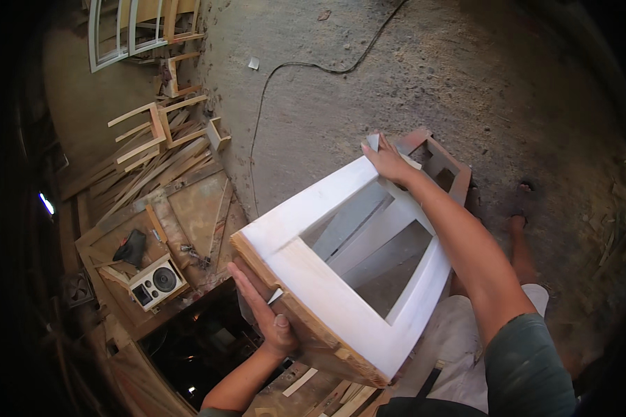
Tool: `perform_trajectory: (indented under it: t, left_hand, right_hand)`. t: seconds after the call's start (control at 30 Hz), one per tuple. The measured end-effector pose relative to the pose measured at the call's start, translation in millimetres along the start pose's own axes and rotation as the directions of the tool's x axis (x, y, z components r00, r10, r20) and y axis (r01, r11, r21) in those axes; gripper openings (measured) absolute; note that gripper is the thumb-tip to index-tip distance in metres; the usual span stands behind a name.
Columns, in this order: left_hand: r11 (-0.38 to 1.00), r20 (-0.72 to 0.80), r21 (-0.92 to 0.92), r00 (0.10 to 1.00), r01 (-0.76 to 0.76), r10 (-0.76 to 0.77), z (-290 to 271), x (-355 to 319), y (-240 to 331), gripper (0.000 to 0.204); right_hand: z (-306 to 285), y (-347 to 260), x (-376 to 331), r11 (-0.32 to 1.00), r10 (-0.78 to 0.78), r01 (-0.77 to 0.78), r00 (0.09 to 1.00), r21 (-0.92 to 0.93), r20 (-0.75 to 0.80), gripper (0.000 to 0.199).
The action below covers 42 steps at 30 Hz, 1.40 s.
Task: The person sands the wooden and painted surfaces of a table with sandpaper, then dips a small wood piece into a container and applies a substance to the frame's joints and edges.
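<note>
Floor (410,97): grey, dusty ground, filling the view from 11 round to 2 o'clock.
White frame (329,292): painted wooden piece with openings, tilted before the person, just off centre toward 4 o'clock; its lowest corner points to 5 o'clock, near the lap (459,347).
Bare wood side (320,344): the unpainted brown face along the frame's 8 o'clock edge.
Left hand (275,330): against that side, fingers straight and together, thumb raised, touching rather than wrapped around it; I cannot tell what the small pale sliver (276,295) beside it is.
Right hand (393,165): at the frame's 1 o'clock corner, thumb and fingers closed on a small pale sheet (373,141); how firmly they also press the wood is unclear.
Brown frame (460,182): reddish wood, at 3 o'clock from the right hand.
Lap: pale shorts (455,320) at 4 o'clock, a bare leg (522,254) beyond at 3.
Counter (188,208): worn panelled wood toward 9 o'clock; on it, a boxy speaker (158,281) with a dark pouch-like thing (129,248) at its 11 o'clock.
Timber (163,170): loose strips heaped at 10 o'clock.
Cable (327,70): black, curving across the floor at 12 o'clock; a paper scrap (254,63) lies at 11 o'clock.
</note>
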<state>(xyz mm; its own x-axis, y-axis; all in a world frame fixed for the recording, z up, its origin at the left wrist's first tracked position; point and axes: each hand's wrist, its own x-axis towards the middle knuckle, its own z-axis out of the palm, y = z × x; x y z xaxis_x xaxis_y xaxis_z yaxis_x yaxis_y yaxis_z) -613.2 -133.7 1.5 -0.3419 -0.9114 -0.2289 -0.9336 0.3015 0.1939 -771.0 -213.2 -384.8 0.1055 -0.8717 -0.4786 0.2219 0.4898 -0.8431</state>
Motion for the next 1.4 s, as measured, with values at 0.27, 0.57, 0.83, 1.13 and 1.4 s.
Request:
perform_trajectory:
  t: [0.27,0.57,0.83,1.13,1.4]
  left_hand:
    - [1.0,-0.009,0.002,1.0,-0.007,0.007,-9.8,-9.4,-18.7,0.108]
    - [1.0,-0.022,0.024,1.0,-0.012,0.012,-12.6,-15.6,-20.4,0.106]
    - [0.994,0.003,0.043,0.995,-0.097,0.097,-6.2,-5.2,-18.4,0.103]
    - [0.995,0.002,0.069,0.997,-0.073,0.073,-17.1,-5.3,-15.8,0.102]
    - [0.994,-0.021,0.029,0.994,-0.103,0.104,-4.2,-0.1,-12.7,0.101]
  right_hand:
    - [77.0,-205.2,-141.8,0.83,-0.551,0.543,0.833,0.123,0.041,0.06]
    - [79.9,-186.6,-86.6,0.952,-0.294,0.307,0.921,-0.011,0.256,0.08]
    - [52.6,-167.9,-111.6,0.9,-0.419,0.428,0.902,-0.088,0.1,0.065]
    - [25.2,-197.0,-227.9,0.849,-0.5,0.527,0.779,0.037,0.379,0.077]
    - [62.4,-234.7,-107.6,0.776,-0.6,0.63,0.75,-0.025,0.279,0.069]
